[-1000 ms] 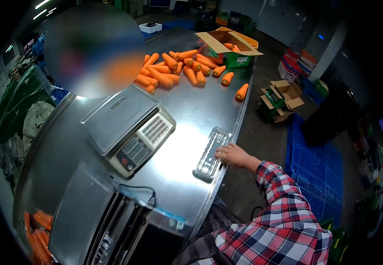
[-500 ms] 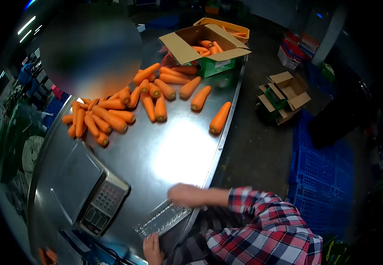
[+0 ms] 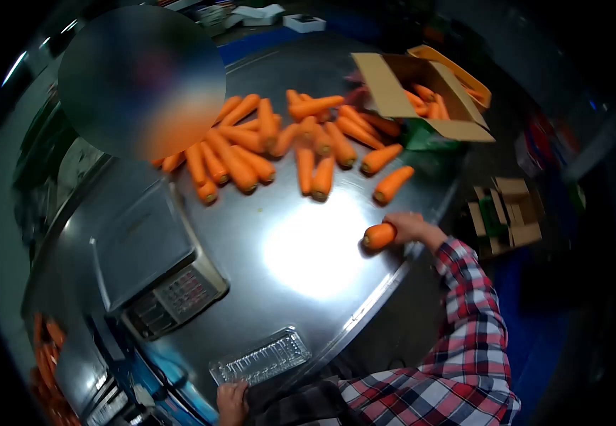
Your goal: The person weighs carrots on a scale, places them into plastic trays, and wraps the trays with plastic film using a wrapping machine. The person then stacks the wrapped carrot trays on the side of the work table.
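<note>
The stubby orange carrot (image 3: 377, 236) lies near the right-hand edge of the polished steel worktop (image 3: 301, 284), its cut end facing the centre. The right hand (image 3: 409, 227) is curled closed around its outer end, the checked sleeve reaching in from the worktop's edge. At the near rim, the left hand (image 3: 231, 402) touches the end of a clear ribbed plastic tray (image 3: 262, 358); whether its fingers grip it cannot be told. The tray appears to hold nothing yet. Left of it stands a grey digital weighing scale (image 3: 153, 259) with a bare platform. Farther off, a heap of loose orange carrots (image 3: 265, 145) spreads before an open brown cardboard box (image 3: 393, 85) with more inside. By this evidence, filling has barely begun: one carrot is in hand and the rest are unsorted.
</note>
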`<state>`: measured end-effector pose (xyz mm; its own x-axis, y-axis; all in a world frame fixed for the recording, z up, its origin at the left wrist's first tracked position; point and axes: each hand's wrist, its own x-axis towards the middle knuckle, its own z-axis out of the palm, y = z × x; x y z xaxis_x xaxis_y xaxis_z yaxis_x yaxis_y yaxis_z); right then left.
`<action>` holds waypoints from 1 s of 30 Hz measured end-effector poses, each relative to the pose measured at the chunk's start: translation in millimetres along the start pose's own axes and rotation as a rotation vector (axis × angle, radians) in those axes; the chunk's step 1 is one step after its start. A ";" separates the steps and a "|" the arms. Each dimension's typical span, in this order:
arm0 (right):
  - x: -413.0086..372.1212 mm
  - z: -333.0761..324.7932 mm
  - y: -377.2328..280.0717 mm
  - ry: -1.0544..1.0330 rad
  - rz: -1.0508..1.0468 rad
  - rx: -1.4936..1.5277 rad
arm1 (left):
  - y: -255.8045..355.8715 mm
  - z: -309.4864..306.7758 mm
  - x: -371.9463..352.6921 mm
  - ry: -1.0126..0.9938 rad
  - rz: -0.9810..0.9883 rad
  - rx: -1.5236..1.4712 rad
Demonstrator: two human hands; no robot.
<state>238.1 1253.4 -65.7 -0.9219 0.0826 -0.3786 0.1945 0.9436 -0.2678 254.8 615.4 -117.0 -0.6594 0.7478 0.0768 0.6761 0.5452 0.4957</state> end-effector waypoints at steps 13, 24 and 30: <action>211.8 -34.2 -421.6 0.329 -0.478 0.113 | 13.9 -25.5 8.6 0.062 0.030 0.055; 144.6 -63.0 -380.0 0.434 -0.707 0.338 | 29.7 -86.3 44.2 0.675 -0.079 -0.064; 98.1 -28.4 -326.7 0.273 -0.459 0.490 | -22.5 -51.3 96.6 0.422 0.049 0.059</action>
<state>74.6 962.3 9.8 -0.9850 -0.1503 0.0854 -0.1639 0.6557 -0.7370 159.1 655.9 -76.4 -0.6942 0.5597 0.4526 0.7198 0.5424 0.4333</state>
